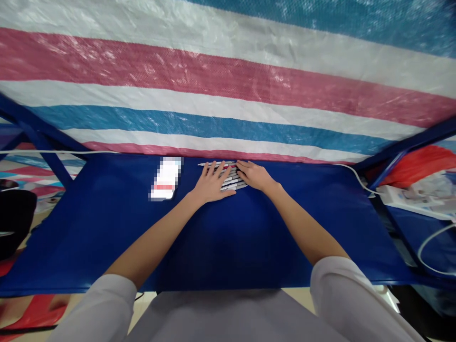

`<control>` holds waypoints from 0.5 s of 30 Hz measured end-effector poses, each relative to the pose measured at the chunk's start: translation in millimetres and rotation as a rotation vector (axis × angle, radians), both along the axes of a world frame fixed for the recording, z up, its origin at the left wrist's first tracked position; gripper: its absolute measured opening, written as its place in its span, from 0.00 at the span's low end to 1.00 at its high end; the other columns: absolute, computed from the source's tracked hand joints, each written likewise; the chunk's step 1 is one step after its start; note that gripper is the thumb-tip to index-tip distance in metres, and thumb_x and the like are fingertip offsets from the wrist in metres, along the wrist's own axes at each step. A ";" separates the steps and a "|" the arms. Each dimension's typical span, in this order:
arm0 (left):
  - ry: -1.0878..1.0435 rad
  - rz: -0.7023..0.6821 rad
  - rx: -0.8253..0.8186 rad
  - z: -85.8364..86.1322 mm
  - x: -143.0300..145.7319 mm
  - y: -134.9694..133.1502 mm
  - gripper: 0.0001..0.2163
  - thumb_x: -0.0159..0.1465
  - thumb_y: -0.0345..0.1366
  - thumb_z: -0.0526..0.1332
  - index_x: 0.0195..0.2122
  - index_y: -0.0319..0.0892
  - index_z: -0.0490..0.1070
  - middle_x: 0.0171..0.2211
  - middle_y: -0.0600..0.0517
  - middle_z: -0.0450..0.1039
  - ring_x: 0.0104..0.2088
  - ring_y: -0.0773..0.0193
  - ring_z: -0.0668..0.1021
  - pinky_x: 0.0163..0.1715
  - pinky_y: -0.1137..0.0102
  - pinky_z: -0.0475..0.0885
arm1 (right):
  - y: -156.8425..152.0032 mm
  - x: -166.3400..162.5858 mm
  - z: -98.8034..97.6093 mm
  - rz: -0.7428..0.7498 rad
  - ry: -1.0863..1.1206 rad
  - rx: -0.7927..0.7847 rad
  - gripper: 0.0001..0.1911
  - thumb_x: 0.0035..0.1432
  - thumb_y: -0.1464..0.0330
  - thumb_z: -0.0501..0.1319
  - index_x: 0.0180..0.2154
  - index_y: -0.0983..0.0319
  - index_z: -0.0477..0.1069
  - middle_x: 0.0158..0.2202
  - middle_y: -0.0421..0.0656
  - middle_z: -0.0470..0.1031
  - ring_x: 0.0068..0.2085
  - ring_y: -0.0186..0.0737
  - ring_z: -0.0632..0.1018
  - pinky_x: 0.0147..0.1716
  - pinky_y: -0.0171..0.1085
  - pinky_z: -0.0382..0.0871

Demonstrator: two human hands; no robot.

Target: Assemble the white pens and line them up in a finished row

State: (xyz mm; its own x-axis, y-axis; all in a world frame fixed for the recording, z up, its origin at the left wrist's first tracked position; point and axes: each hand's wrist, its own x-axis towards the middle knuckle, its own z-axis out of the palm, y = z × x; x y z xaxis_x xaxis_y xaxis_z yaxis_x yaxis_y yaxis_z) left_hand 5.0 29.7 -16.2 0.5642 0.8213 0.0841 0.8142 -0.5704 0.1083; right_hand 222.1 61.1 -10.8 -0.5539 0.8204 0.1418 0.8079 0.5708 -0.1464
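Several slim pens [231, 182] lie side by side on the blue table [235, 237], near its far edge. My left hand [213, 183] rests flat over their left ends, its fingers spread and pointing away from me. From the other side my right hand [257, 175] touches their right ends, palm down, fingers stretched out and close together. Neither hand is wrapped round a pen. Parts of the pens are hidden under both hands. One pen with a white barrel sticks out farthest to the left, beyond my left fingertips.
Left of my left hand lies a blurred-out phone [166, 178]. A striped plastic sheet [228, 71] hangs behind the table. Blue frame bars [46, 147] flank it. At the right are a white power strip [409, 202], a white cable [352, 171] and a red bag [420, 164].
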 end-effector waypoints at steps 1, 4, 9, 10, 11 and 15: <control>0.002 -0.008 0.003 0.9 0.5 1.3 0.42 0.62 0.62 0.55 0.70 0.39 0.52 0.71 0.39 0.46 0.69 0.37 0.49 0.67 0.45 0.38 | -0.9 0.2 -0.3 0.002 0.007 -0.003 0.24 0.69 0.64 0.47 0.61 0.64 0.65 0.63 0.50 0.68 0.63 0.47 0.71 0.63 0.49 0.65; 0.013 -0.028 0.013 2.2 3.3 3.7 0.43 0.62 0.62 0.55 0.69 0.37 0.52 0.70 0.38 0.47 0.69 0.37 0.50 0.67 0.45 0.39 | -3.0 0.8 -0.1 -0.036 0.033 -0.042 0.24 0.69 0.63 0.47 0.61 0.65 0.65 0.63 0.50 0.68 0.63 0.46 0.70 0.62 0.48 0.66; 0.036 -0.046 0.035 0.2 10.5 4.3 0.42 0.62 0.61 0.56 0.69 0.35 0.53 0.70 0.37 0.48 0.69 0.38 0.52 0.67 0.46 0.39 | -2.1 2.0 3.1 -0.121 0.083 -0.077 0.25 0.68 0.63 0.49 0.62 0.62 0.63 0.65 0.46 0.65 0.62 0.46 0.71 0.58 0.47 0.72; 0.036 -0.049 0.043 -0.3 11.1 4.4 0.42 0.62 0.61 0.56 0.69 0.35 0.53 0.70 0.37 0.49 0.69 0.39 0.53 0.67 0.47 0.39 | -0.7 2.1 3.5 -0.100 0.094 -0.078 0.25 0.67 0.63 0.49 0.62 0.62 0.63 0.65 0.45 0.64 0.63 0.45 0.70 0.59 0.46 0.70; 0.035 -0.053 0.050 -0.8 11.0 4.6 0.41 0.62 0.60 0.56 0.69 0.35 0.53 0.70 0.37 0.49 0.69 0.40 0.53 0.67 0.47 0.39 | 1.0 2.1 3.7 -0.069 0.100 -0.081 0.25 0.68 0.64 0.49 0.63 0.61 0.63 0.66 0.45 0.64 0.64 0.44 0.69 0.61 0.45 0.69; 0.031 -0.058 0.066 -0.8 3.8 3.5 0.41 0.63 0.60 0.55 0.69 0.35 0.54 0.70 0.37 0.49 0.69 0.40 0.54 0.67 0.47 0.39 | 9.8 0.5 1.0 0.035 0.082 -0.078 0.25 0.68 0.63 0.48 0.63 0.64 0.63 0.66 0.48 0.64 0.66 0.45 0.66 0.64 0.45 0.64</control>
